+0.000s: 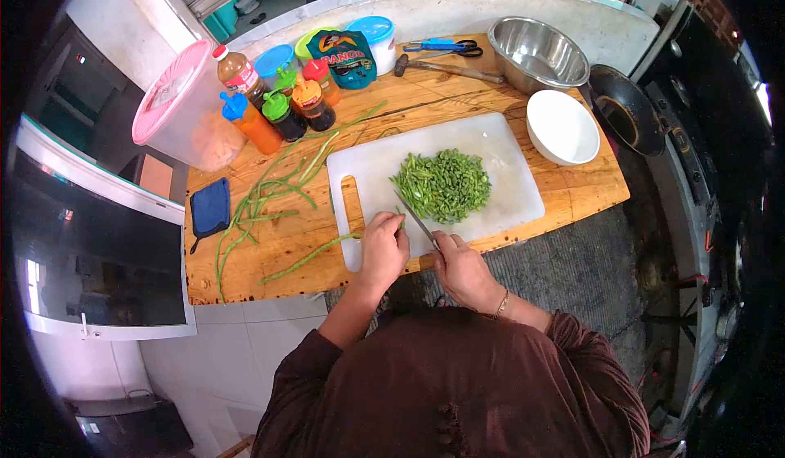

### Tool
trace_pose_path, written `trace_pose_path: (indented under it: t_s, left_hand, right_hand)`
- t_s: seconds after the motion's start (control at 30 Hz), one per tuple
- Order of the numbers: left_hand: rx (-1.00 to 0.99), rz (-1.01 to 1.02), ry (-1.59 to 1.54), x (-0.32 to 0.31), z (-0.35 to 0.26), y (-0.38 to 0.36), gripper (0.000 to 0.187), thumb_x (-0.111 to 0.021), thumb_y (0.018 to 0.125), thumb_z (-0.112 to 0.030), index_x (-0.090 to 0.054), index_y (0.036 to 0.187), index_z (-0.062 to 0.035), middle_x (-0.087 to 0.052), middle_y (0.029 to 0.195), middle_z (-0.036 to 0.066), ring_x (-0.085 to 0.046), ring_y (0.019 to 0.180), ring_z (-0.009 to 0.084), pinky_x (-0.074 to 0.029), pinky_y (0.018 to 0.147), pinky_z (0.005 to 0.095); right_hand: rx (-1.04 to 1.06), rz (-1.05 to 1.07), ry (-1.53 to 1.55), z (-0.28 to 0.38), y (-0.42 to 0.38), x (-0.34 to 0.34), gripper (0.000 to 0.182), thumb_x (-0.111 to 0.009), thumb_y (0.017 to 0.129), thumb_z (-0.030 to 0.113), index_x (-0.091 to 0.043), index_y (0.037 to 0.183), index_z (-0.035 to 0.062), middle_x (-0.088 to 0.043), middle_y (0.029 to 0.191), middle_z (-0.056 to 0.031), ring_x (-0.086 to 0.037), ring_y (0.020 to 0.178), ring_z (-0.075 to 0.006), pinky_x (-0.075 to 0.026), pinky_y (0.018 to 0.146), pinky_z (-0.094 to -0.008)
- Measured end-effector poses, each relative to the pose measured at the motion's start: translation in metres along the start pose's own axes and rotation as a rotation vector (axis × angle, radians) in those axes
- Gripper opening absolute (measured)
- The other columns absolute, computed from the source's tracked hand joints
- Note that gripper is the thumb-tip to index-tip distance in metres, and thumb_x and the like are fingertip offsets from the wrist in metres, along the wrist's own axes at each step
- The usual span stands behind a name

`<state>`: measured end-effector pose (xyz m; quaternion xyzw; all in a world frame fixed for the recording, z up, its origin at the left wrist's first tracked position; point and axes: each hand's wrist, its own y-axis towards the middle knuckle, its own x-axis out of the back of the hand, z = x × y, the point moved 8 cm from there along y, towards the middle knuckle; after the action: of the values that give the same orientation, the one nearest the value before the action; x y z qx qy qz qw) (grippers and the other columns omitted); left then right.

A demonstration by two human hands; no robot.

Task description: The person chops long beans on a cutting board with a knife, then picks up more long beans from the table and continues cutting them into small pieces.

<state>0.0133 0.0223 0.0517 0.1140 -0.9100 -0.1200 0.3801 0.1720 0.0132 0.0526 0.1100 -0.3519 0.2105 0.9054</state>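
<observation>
My left hand [384, 249] is closed around a long green bean [311, 258], whose tail runs left off the white cutting board [511, 159]. In my right hand [464, 268] is a knife [419, 221], its blade pointing up and left, close to my left fingers. Just beyond the blade lies a pile of chopped green beans [448, 184] on the board. More uncut long beans [270, 186] are strewn over the wooden table to the left of the board.
A white bowl [562, 127], a steel bowl [540, 53] and a black pan [628, 110] stand at right. Behind the board lie a hammer [454, 69] and scissors [468, 47]. Sauce bottles [255, 124], a pink-lidded tub [184, 110] and a blue cloth pad [210, 207] sit left.
</observation>
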Motion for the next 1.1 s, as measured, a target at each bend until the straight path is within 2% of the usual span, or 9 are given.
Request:
trace_pose_path:
  t_s: [0.2,0.3,0.67,0.77,0.87,1.0,1.1]
  left_hand:
    - [0.063,-0.008,0.109,0.000,0.010,0.000,0.016,-0.063,0.082,-0.002,-0.071,0.093,0.0035,-0.066,0.092,0.018,-0.063,0.089,0.0376,-0.050,0.082,0.0460]
    - [0.057,0.005,0.131,0.000,0.016,0.001,0.014,-0.063,0.082,-0.003,-0.072,0.091,0.0020,-0.066,0.090,0.017,-0.063,0.089,0.0372,-0.050,0.082,0.0461]
    - [-0.008,-0.096,0.137,0.002,0.016,0.002,0.008,-0.070,0.078,-0.006,-0.071,0.083,-0.0004,-0.065,0.080,0.016,-0.064,0.080,0.0356,-0.049,0.075,0.0435]
    - [0.085,-0.008,0.133,0.000,0.019,0.002,0.009,-0.066,0.082,-0.007,-0.072,0.085,-0.0005,-0.065,0.084,0.016,-0.062,0.086,0.0363,-0.048,0.081,0.0468]
    - [-0.001,-0.078,0.183,0.002,0.013,0.002,0.007,-0.069,0.078,-0.005,-0.071,0.082,-0.0007,-0.065,0.079,0.016,-0.063,0.081,0.0367,-0.049,0.075,0.0459]
    - [0.013,-0.048,0.196,0.000,0.012,0.001,0.008,-0.066,0.080,-0.005,-0.071,0.084,-0.0006,-0.064,0.081,0.017,-0.062,0.083,0.0374,-0.048,0.078,0.0465]
    - [0.031,0.001,0.213,0.001,0.006,0.000,0.012,-0.063,0.083,-0.006,-0.072,0.089,-0.0004,-0.064,0.086,0.017,-0.061,0.088,0.0370,-0.047,0.082,0.0464]
  right_hand:
    - [-0.012,0.081,-0.098,0.006,-0.007,-0.006,0.052,-0.056,0.090,0.007,-0.045,0.141,0.0022,-0.060,0.099,-0.0243,-0.063,0.079,-0.0443,-0.054,0.070,-0.0499]
    - [0.045,0.107,-0.161,0.007,-0.010,-0.016,0.062,-0.057,0.089,0.007,-0.038,0.148,0.0050,-0.059,0.096,-0.0224,-0.064,0.075,-0.0424,-0.055,0.068,-0.0493]
    - [0.044,0.123,-0.245,0.010,-0.010,-0.020,0.064,-0.058,0.089,0.010,-0.037,0.149,0.0034,-0.058,0.095,-0.0219,-0.064,0.069,-0.0408,-0.055,0.062,-0.0488]
    - [0.051,0.136,-0.274,0.012,-0.010,-0.022,0.064,-0.056,0.089,0.009,-0.036,0.150,0.0028,-0.059,0.094,-0.0219,-0.064,0.068,-0.0400,-0.055,0.062,-0.0484]
    - [0.029,0.182,-0.356,0.020,-0.010,-0.022,0.065,-0.054,0.088,0.008,-0.035,0.150,0.0013,-0.060,0.092,-0.0221,-0.066,0.068,-0.0389,-0.056,0.061,-0.0477]
    - [0.015,0.249,-0.442,0.025,-0.003,-0.026,0.065,-0.051,0.087,0.006,-0.034,0.150,-0.0014,-0.061,0.092,-0.0228,-0.067,0.072,-0.0378,-0.056,0.062,-0.0469]
    - [0.043,0.202,-0.389,0.025,0.011,-0.031,0.066,-0.051,0.087,0.006,-0.033,0.150,-0.0016,-0.062,0.094,-0.0231,-0.068,0.076,-0.0381,-0.056,0.064,-0.0461]
